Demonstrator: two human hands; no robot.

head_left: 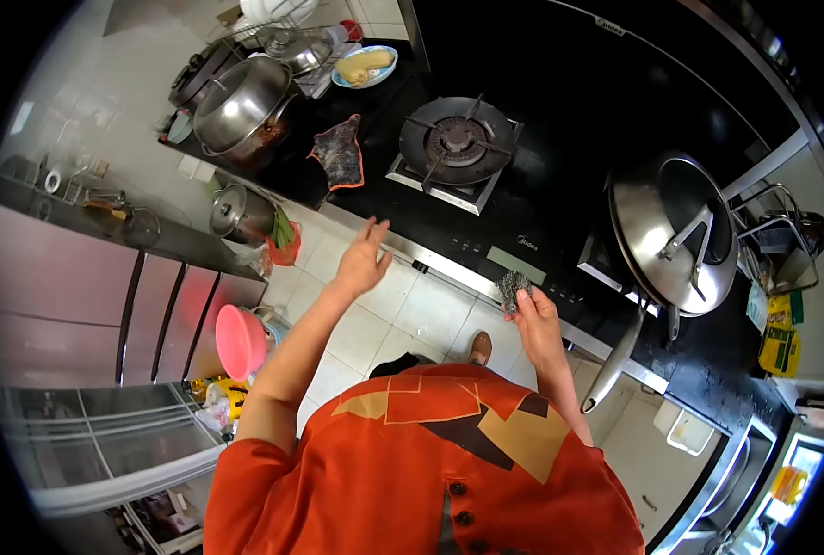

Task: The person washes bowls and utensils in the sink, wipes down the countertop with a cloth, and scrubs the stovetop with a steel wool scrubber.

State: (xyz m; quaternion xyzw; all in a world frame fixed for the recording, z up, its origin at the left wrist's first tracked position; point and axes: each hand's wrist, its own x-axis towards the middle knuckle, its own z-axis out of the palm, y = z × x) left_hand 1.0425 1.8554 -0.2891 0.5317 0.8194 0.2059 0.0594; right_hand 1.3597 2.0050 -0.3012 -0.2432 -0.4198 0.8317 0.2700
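My right hand [539,324] holds a grey steel wool scrubber [515,289] between its fingers, over the front edge of the stove. Nothing is in my left hand [364,261]; its fingers are apart, near the counter's front edge. Beyond that hand a dark cloth with an orange border [340,154] lies on the black counter. To the cloth's right is the left gas burner [456,139], with a dark round plate and pan supports. A wok with a glass and steel lid [657,231] covers the right burner, its long handle [613,361] pointing towards me.
A large steel pot [243,104] and a plate of yellowish food [365,67] stand at the back left. Below left are a lidded pot [241,214] and a pink basin [241,342]. At the right is a wire rack [782,217] with yellow packets [781,338].
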